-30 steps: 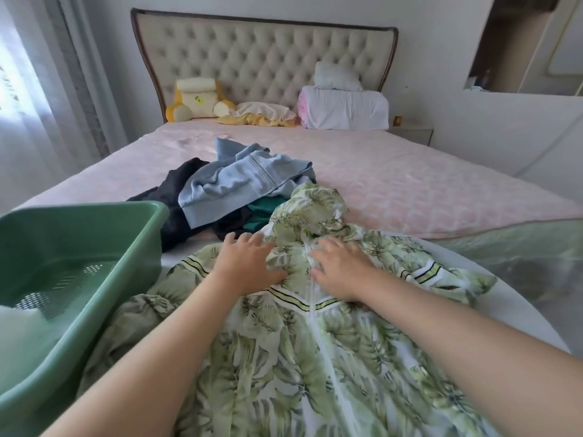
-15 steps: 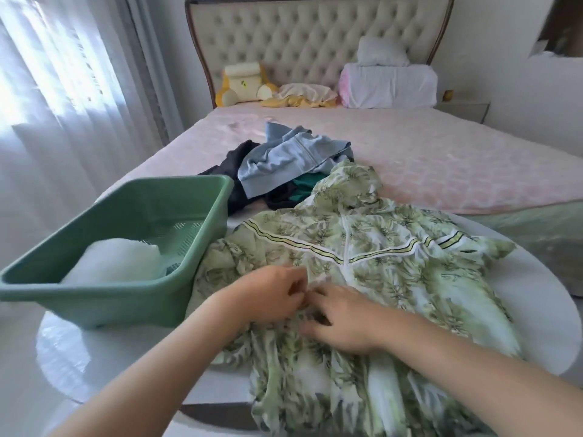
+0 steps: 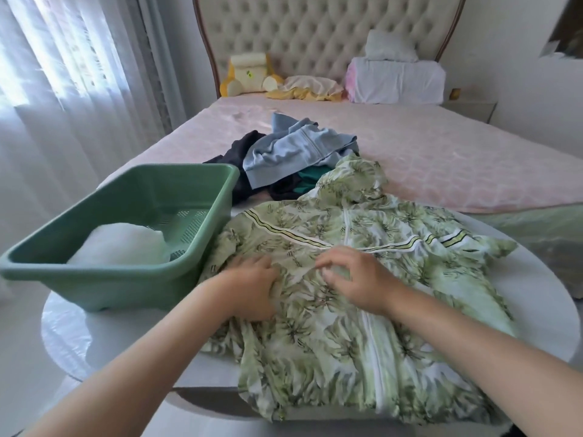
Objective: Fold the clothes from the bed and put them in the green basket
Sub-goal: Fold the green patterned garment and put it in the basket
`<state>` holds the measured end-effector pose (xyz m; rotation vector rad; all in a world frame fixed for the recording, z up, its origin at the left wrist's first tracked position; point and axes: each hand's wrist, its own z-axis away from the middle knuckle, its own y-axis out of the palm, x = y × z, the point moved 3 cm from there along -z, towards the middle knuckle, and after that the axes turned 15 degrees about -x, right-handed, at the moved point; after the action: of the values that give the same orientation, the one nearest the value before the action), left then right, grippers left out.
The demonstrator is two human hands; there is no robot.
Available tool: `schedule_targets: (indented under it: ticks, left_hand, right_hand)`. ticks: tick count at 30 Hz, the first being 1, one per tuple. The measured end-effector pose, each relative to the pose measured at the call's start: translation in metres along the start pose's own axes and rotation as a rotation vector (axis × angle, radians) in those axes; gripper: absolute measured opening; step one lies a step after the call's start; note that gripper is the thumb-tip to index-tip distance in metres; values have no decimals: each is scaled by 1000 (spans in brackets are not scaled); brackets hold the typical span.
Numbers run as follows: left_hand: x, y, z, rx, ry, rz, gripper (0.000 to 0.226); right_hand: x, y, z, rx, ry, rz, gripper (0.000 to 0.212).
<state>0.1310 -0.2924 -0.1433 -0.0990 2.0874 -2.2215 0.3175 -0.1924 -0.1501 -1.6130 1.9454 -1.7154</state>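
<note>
Left hand (image 3: pixel 249 287) lies flat with spread fingers on the jacket (image 3: pixel 315 342), pressing the cloth just left of the zip (image 3: pixel 372 335) and grasping nothing. Right hand (image 3: pixel 356 280) sits just across the zip with fingers arched and tips drawn together, pinching a little of the jacket front.

The jacket is spread front-up on the round table (image 3: pixel 552 294). Its hood (image 3: pixel 350 178) points to the far edge by the bed (image 3: pixel 457 159), and its hem hangs over the near edge. Its long axis follows the zip, straight away from the person, with both hands at mid-chest either side of that line.

The left sleeve (image 3: pixel 227 247) lies bunched just beside the basket (image 3: pixel 94 269), close to the left hand. The right sleeve (image 3: pixel 473 247) reaches well out toward the table's right edge, farther from the right hand.

I judge the fold will bring each side in over the zip, so the right hand has the longer reach. The basket stands at the table's left edge holding a white bundle (image 3: pixel 120 244), so the left hand is nearer it. More clothes (image 3: pixel 293 152) wait in a heap on the bed beyond the hood
</note>
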Motion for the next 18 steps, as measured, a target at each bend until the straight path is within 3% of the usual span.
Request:
schedule_targets:
  ticks: [2, 3, 7, 10, 12, 14, 16, 18]
  left_hand:
    - [-27, -2, -5, -182, 21, 210, 70]
    - [-37, 3, -7, -190, 37, 271, 75]
    - [-39, 29, -14, 178, 131, 87, 123]
    - [-21, 20, -12, 318, 117, 29, 137]
    - [-19, 17, -11, 329, 90, 16, 134]
    - [-30, 14, -14, 216, 81, 48, 115]
    - [-55, 10, -24, -22, 126, 121, 93]
    - [-82, 10, -32, -196, 206, 163, 88]
  right_hand:
    - [-7, -9, -7, -76, 65, 8, 25]
    - [-15, -13, -8, -94, 112, 45, 24]
    - [-53, -34, -3, -156, 259, 293, 11]
    - [-79, -42, 11, -65, 343, 379, 17]
    - [-95, -45, 26, -36, 354, 454, 22]
    - [-105, -46, 39, -53, 343, 540, 28]
    - [-108, -47, 51, -58, 334, 542, 44]
    - [-110, -47, 64, 36, 321, 505, 64]
